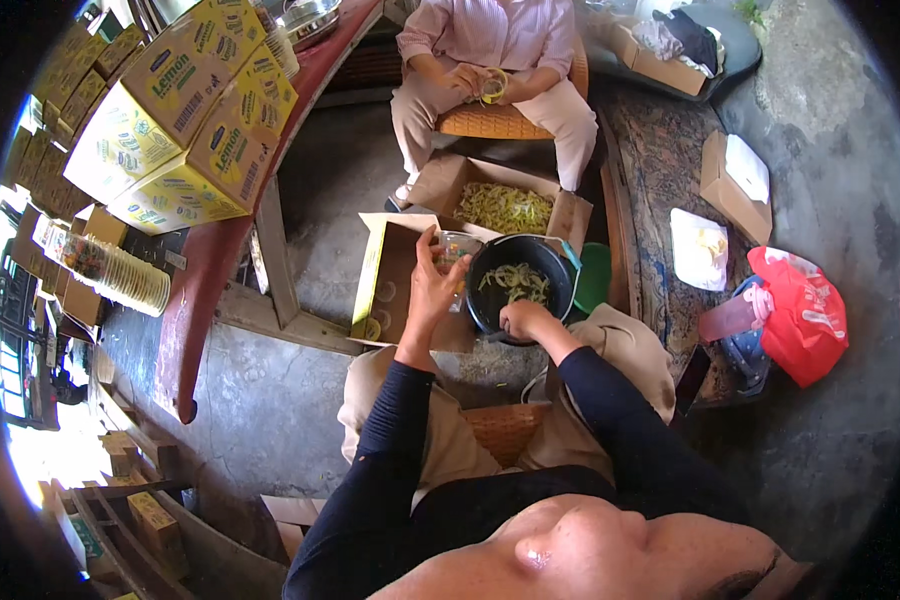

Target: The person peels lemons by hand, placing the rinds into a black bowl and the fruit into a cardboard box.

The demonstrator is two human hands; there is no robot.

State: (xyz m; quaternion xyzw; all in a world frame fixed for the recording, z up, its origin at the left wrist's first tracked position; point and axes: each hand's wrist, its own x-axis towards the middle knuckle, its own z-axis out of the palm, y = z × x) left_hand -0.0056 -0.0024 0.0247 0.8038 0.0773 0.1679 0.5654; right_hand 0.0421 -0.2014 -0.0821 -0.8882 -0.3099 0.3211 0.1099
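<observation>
My left hand [431, 285] grips a clear printed plastic cup [457, 247], tilted beside the bucket. Inside the black bucket [476, 300] lies a loose heap of pale green-yellow strips [521, 281]. My right hand [529, 321] reaches in over the near rim, its curled fingers at the lower edge of the heap. The fingertips are hidden, so whether they pinch any strips is unclear. Under my left forearm and left of the bucket stands an open cardboard box [397, 300] with a few clear round pieces [382, 292] inside.
Across from me a seated person [487, 45] holds a small clear cup [493, 86]. Another carton [439, 180] holds many yellow-green strips [502, 206]. Stacked cups [120, 274] and lemon-printed cartons [187, 120] stand left, by a red table edge [195, 322]. A pink bottle [727, 319] lies right.
</observation>
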